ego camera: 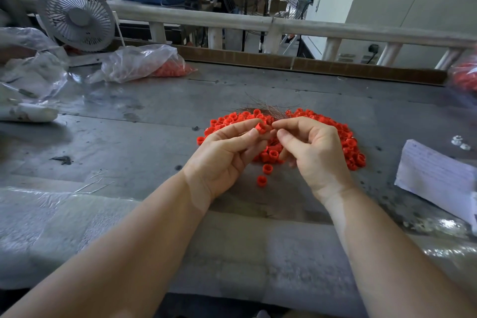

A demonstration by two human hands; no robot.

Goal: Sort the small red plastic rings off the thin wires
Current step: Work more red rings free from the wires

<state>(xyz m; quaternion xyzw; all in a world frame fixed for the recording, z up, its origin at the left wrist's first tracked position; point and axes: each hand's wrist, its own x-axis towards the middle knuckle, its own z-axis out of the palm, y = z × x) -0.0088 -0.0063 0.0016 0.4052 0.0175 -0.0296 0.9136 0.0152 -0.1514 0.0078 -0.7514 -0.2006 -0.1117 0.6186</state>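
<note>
Left hand pinches one red ring above the pile of rings on the table, right hand fingers pinched, apparently on wire, tangled wires behind — plenty left, I'd judge.
</note>
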